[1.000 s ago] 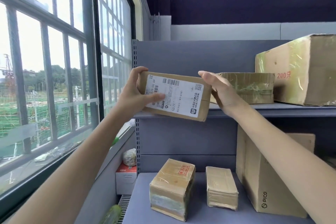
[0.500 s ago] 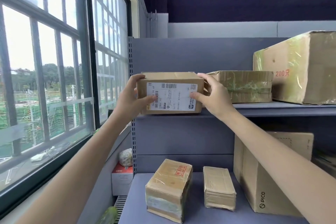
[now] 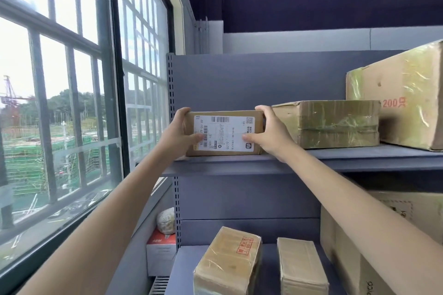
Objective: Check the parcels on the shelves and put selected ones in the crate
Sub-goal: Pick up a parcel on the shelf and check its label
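A small parcel (image 3: 224, 133) is gripped at both ends: the left hand (image 3: 178, 135) is curled round its left end, thumb laid on the white label (image 3: 224, 133), and the right hand (image 3: 269, 135) is curled round its right end, thumb likewise pressed on the label. The parcel is stood on its long edge at the left end of the upper shelf (image 3: 299, 163), label turned toward the camera, between the two hands. Just beside the right hand a flat taped box (image 3: 335, 124) is seen on the same shelf, and beyond it a large box (image 3: 407, 98) marked 200, cut off by the right edge. On the lower shelf (image 3: 268, 268) two wrapped parcels (image 3: 227, 263) are partly cut off at the bottom, and a tall carton (image 3: 347, 258) is largely hidden behind the right forearm. The label's print is too blurred to be read. A barred window (image 3: 72, 103) is seen at the left
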The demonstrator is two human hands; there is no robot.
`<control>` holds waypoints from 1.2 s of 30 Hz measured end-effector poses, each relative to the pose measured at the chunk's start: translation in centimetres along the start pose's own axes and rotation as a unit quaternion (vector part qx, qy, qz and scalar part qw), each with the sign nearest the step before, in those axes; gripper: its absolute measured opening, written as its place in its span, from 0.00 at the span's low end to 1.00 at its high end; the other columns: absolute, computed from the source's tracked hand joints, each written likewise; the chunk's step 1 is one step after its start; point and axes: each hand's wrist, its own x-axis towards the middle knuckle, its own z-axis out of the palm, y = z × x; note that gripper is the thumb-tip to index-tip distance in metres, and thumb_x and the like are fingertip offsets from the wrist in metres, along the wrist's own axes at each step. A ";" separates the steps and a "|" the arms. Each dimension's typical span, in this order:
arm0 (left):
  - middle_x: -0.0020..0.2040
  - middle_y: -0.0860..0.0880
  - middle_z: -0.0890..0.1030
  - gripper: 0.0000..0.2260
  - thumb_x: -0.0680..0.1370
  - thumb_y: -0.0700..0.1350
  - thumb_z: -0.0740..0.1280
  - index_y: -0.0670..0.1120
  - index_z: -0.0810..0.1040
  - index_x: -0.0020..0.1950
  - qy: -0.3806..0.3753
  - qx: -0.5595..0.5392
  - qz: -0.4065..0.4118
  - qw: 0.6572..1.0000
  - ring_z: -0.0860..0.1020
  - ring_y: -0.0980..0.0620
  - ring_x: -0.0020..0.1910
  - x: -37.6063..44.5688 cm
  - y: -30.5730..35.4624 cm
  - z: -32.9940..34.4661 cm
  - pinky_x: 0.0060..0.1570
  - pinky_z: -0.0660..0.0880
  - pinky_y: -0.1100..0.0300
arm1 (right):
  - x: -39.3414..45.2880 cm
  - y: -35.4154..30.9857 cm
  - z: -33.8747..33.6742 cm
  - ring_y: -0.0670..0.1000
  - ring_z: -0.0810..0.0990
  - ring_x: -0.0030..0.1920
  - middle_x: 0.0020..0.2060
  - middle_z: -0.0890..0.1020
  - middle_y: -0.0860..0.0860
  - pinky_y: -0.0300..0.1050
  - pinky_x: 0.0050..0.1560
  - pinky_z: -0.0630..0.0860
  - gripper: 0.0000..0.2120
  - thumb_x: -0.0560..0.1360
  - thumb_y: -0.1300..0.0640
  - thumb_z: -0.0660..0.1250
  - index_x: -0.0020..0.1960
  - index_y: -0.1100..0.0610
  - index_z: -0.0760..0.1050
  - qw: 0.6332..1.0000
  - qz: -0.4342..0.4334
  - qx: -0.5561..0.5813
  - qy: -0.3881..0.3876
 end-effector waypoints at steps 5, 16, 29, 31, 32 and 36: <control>0.55 0.47 0.76 0.30 0.73 0.39 0.70 0.51 0.59 0.69 -0.011 0.005 -0.018 1.000 0.77 0.46 0.52 1.6 -0.4 0.3 0.55 0.76 0.45 | 1.4 0.3 0.5 0.51 0.77 0.50 0.49 0.77 0.50 0.42 0.46 0.76 0.31 0.69 0.61 0.73 0.64 0.54 0.59 0.999 0.019 -0.036 -0.026; 0.60 0.45 0.75 0.31 0.73 0.39 0.69 0.52 0.58 0.70 -0.014 -0.009 -0.024 1.000 0.77 0.45 0.53 2.5 -1.1 0.6 0.52 0.78 0.46 | 2.4 0.7 1.1 0.51 0.76 0.50 0.50 0.77 0.51 0.44 0.48 0.74 0.31 0.68 0.62 0.73 0.64 0.53 0.58 0.998 0.048 -0.027 -0.021; 0.73 0.46 0.62 0.30 0.74 0.41 0.64 0.46 0.56 0.74 0.091 0.130 0.114 0.981 0.61 0.46 0.71 -0.3 2.6 1.4 0.66 0.60 0.53 | -0.1 -0.1 -3.2 0.52 0.69 0.69 0.67 0.71 0.55 0.48 0.67 0.68 0.26 0.71 0.64 0.70 0.67 0.60 0.66 0.997 0.007 0.019 0.079; 0.73 0.46 0.62 0.27 0.75 0.42 0.63 0.45 0.58 0.73 0.097 0.145 0.123 0.977 0.60 0.46 0.71 -0.7 3.8 2.5 0.67 0.59 0.53 | -0.5 0.3 -5.2 0.51 0.73 0.64 0.63 0.75 0.54 0.46 0.64 0.70 0.22 0.71 0.63 0.70 0.64 0.60 0.70 0.993 0.001 -0.018 0.118; 0.72 0.46 0.63 0.26 0.76 0.42 0.63 0.44 0.59 0.73 0.102 0.155 0.127 0.974 0.60 0.46 0.71 -0.9 4.4 3.2 0.68 0.59 0.53 | -0.7 0.7 -6.3 0.51 0.75 0.62 0.62 0.76 0.54 0.46 0.63 0.72 0.21 0.71 0.62 0.70 0.62 0.60 0.71 0.991 0.001 -0.028 0.133; 0.71 0.45 0.64 0.24 0.76 0.41 0.62 0.43 0.62 0.71 0.121 0.164 0.141 0.969 0.59 0.45 0.71 -1.4 7.0 6.7 0.66 0.57 0.56 | -1.6 2.9 -10.8 0.52 0.77 0.58 0.58 0.77 0.54 0.47 0.58 0.74 0.18 0.71 0.60 0.70 0.59 0.59 0.73 0.986 -0.006 -0.067 0.155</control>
